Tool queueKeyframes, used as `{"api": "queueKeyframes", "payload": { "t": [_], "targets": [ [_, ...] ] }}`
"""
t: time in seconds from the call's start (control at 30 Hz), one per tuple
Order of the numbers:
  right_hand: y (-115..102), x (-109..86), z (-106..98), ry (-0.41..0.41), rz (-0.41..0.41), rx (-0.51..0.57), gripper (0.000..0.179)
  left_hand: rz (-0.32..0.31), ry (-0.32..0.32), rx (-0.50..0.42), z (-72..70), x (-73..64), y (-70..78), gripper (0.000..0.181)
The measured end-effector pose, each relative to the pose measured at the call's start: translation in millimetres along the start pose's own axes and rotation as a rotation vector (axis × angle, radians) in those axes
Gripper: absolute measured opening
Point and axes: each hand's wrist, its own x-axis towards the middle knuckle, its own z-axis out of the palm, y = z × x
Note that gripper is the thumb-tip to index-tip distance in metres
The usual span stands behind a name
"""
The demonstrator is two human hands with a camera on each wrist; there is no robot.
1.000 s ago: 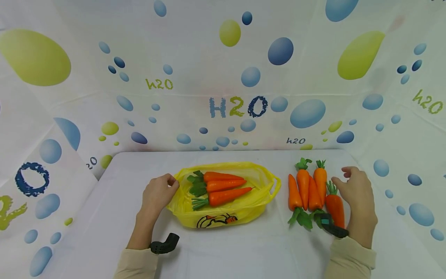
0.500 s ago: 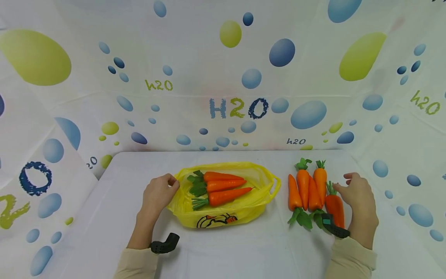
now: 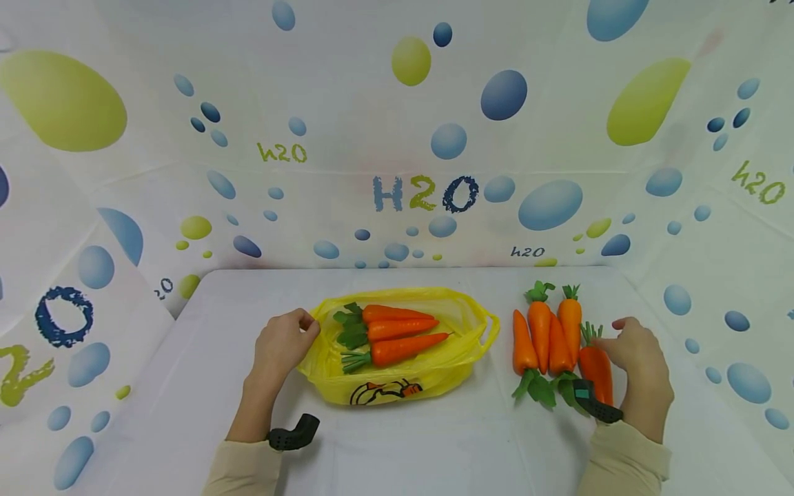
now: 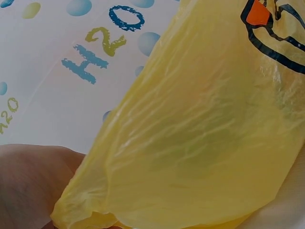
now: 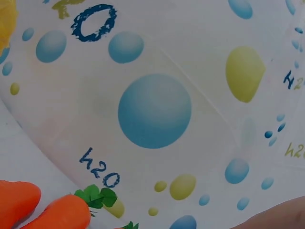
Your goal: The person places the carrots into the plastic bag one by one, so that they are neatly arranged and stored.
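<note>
My left hand (image 3: pixel 282 344) pinches the left rim of a yellow plastic bag (image 3: pixel 322 382), which lies mouth-up; in the left wrist view the bag (image 4: pixel 190 143) stretches from beside the hand (image 4: pixel 33 183). Inside the bag are three carrots (image 3: pixel 406 349) with green tops. Several more carrots (image 3: pixel 540 331) lie side by side to the right. Over the rightmost carrot (image 3: pixel 597 372) hovers my right hand (image 3: pixel 639 355), thumb overlapping its leafy end and a gap showing between thumb and forefinger. The right wrist view catches only an edge of that hand (image 5: pixel 274 217).
A white-covered table (image 3: pixel 434 448) carries everything. Behind it and along both sides hangs a white cloth (image 3: pixel 347 89) with blue and green spots and H2O lettering. Each wrist wears a black strap device (image 3: pixel 294 434). The bag's loop handle (image 3: pixel 492 334) sticks out to the right.
My right hand has come down and slightly right, its thumb now over the rightmost carrot's top. My left hand, the bag and the carrots have stayed put.
</note>
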Motion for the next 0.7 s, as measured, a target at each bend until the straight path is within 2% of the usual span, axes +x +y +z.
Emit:
{"api": "queueKeyframes", "payload": {
  "t": [0.27,0.53,0.7],
  "targets": [
    [3.0,3.8,1.0,-0.044,-0.008,-0.032,0.072,-0.002,-0.002,-0.004,-0.5,-0.2,0.5,0.027],
    [5.1,2.2,4.6,-0.102,0.009,0.009,0.07,-0.001,0.001,-0.007,0.1,0.0,0.1,0.026],
    [5.0,3.1,5.8,-0.11,-0.012,-0.001,0.068,0.006,0.01,-0.005,0.3,0.2,-0.3,0.026]
  ]
}}
